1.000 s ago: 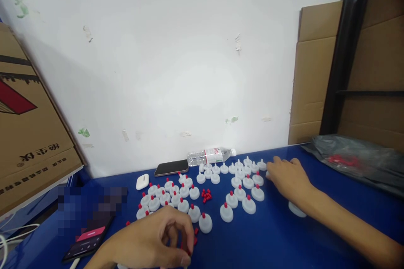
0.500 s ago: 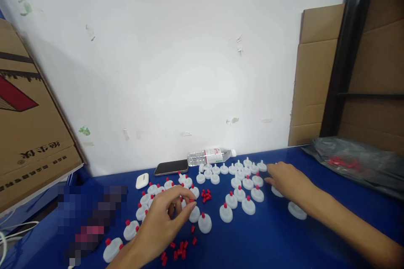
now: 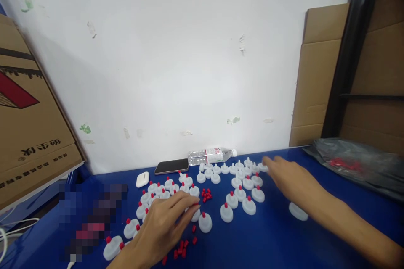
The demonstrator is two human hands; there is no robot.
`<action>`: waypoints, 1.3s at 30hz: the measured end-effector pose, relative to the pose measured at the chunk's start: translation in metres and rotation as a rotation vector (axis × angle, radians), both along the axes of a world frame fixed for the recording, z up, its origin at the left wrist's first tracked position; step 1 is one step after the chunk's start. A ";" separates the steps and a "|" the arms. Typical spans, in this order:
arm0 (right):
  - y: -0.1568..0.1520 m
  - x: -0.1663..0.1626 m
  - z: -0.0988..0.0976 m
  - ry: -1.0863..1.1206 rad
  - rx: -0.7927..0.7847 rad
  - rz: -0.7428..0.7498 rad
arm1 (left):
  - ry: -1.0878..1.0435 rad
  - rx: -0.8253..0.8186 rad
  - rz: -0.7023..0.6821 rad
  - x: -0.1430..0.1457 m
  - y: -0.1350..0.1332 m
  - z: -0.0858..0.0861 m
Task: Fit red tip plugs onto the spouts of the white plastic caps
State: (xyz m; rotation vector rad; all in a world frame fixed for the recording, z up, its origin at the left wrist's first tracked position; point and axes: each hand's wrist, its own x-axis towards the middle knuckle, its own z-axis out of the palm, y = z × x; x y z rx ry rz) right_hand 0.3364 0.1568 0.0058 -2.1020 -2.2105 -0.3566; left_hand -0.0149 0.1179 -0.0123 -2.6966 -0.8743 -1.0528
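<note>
My left hand (image 3: 164, 222) is closed, thumb and fingertips pinching a small red cap (image 3: 196, 204) above the blue table. Beneath and beside it stand several white domed pieces (image 3: 205, 222) with red caps on their nozzles. Loose red caps (image 3: 181, 249) lie just in front of that hand. Over the far right of the group is my right hand (image 3: 280, 172), its fingers blurred by motion close to an uncapped white piece (image 3: 262, 167). Whether the fingers touch it I cannot tell. Other uncapped white pieces (image 3: 224, 169) form a cluster toward the wall.
A clear bottle (image 3: 210, 156), a phone (image 3: 172, 166) and a white earbud case (image 3: 142, 179) lie along the wall. Another white piece (image 3: 298, 211) rests beside my right forearm. Cardboard stands on both sides; a plastic bag (image 3: 350, 166) with red contents is at right.
My left hand has shifted slightly right and lower with the red cap. My right hand has moved a little left; the white piece that showed below its wrist is no longer visible there.
</note>
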 end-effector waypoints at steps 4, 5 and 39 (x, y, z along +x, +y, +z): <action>-0.002 -0.009 0.012 0.054 0.162 0.087 | -0.023 0.093 -0.053 0.001 -0.003 0.000; -0.004 -0.015 0.012 0.093 0.221 0.163 | -0.026 0.105 -0.056 0.001 -0.003 0.000; -0.066 -0.095 -0.020 0.269 0.564 0.943 | -0.021 0.214 -0.116 0.018 -0.022 0.000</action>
